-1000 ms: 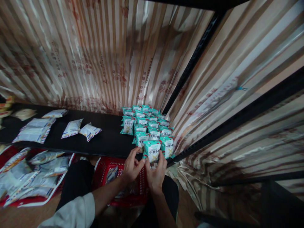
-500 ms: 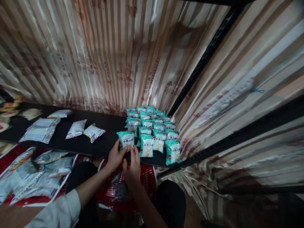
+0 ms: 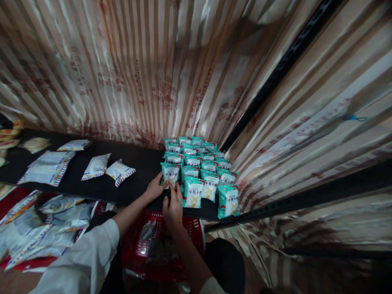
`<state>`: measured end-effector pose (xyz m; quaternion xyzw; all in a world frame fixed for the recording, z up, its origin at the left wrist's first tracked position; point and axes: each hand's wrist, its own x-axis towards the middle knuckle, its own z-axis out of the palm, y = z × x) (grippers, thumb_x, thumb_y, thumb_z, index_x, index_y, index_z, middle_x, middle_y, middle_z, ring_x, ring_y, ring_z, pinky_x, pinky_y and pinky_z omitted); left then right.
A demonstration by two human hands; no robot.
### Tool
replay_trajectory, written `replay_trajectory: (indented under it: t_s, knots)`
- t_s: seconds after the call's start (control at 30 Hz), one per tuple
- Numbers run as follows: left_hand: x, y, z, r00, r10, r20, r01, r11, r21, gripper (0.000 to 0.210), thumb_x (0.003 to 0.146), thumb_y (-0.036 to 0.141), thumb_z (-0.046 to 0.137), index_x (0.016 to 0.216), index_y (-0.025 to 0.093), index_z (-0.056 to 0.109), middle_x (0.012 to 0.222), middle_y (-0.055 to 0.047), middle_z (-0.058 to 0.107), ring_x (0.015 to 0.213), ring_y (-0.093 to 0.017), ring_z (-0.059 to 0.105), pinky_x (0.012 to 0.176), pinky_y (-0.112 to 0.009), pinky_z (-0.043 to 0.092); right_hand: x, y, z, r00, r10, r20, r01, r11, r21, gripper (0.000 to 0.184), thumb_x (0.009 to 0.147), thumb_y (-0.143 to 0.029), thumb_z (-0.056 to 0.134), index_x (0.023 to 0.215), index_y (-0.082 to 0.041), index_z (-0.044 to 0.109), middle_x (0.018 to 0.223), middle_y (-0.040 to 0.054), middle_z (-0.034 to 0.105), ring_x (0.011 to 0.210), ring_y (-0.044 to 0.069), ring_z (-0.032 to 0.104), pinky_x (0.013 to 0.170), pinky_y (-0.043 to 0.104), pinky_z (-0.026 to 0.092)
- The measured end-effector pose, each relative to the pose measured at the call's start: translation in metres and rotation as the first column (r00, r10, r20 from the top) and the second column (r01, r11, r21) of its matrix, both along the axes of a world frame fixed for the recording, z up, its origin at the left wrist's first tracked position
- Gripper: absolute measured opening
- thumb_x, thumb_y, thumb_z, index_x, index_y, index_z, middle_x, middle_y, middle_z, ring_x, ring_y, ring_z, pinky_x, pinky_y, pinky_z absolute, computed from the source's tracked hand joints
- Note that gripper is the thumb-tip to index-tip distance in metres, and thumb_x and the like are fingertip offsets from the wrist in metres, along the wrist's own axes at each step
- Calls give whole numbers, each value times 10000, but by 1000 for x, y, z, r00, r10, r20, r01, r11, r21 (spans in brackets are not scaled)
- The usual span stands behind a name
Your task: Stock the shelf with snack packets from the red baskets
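Note:
Both my hands are on one green-and-white snack bag [image 3: 170,172], which stands upright at the left front of a block of matching bags. My left hand [image 3: 155,188] grips its lower left side. The fingers of my right hand [image 3: 173,204] press against its lower right front. Beside it, to the right, another snack bag [image 3: 193,192] stands at the front of the rows, and one more [image 3: 228,201] is at the right front corner. Several like bags stand in rows behind, on the black shelf [image 3: 139,173].
On the shelf to the left lie several white snack bags [image 3: 96,166] with striped edges. Below, a red basket [image 3: 196,241] is between my knees, and another at left holds white bags [image 3: 27,232]. A black post [image 3: 269,90] and striped sheeting [image 3: 128,73] bound the shelf.
The held snack bag has moved back and slightly right, closer to the row behind it. Both hands moved with it. The view has shifted a little.

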<state>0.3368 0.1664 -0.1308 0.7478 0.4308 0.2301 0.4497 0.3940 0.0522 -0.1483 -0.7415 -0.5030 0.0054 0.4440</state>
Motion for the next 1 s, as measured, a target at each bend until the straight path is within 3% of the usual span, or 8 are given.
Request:
replay_trajectory:
  t_s: [0.33,0.47,0.6,0.77,0.87,1.0]
  knots:
    - [0,0,7,999,-38,-31,39,999,28,548,774,311,545,1301,197,447,1166,-66,619,1000,-223,592,883,-330,445,2,0,-7,1000,-26,3,26,1000,-10,487,814,-157,378,1297,-133,438,1403,165,349,1280,278,341,968,499,384]
    - [3,-1,4,999,-24,-40,24,1000,8,561,776,311,540,1314,193,431,1181,-80,610,1016,-233,588,897,-344,435,1,-4,1,1000,2,16,-2,1000,-12,470,829,-161,353,1286,-112,446,1397,171,353,1297,262,319,991,483,370]
    - [0,0,2,998,-7,60,8,1000,-28,644,741,331,592,1339,223,378,1187,-40,601,974,-190,598,887,-314,446,2,-26,15,998,13,59,-15,999,40,408,881,-201,311,1249,-146,479,1400,149,349,1303,233,314,1005,463,360]
    - [-6,-4,2,996,-1,86,6,998,-59,664,735,413,608,1333,229,388,1210,-49,582,1000,-195,588,880,-309,448,18,-56,24,965,-240,111,216,957,192,439,891,-297,382,1306,-155,385,1368,172,376,1281,270,326,990,507,324]
    - [-4,-6,1,996,11,93,-7,999,-43,639,747,440,593,1316,211,414,1191,-57,594,1015,-204,582,882,-311,449,32,-58,20,915,-395,78,385,915,121,565,865,-412,420,1334,-106,341,1353,217,380,1262,314,326,975,527,302]
    - [1,-7,-2,996,-7,91,6,1000,13,589,769,426,565,1300,212,429,1168,-39,611,1007,-200,589,894,-313,446,43,-52,11,898,-437,55,437,899,8,688,829,-505,429,1359,-85,305,1334,227,403,1233,339,347,951,514,307]
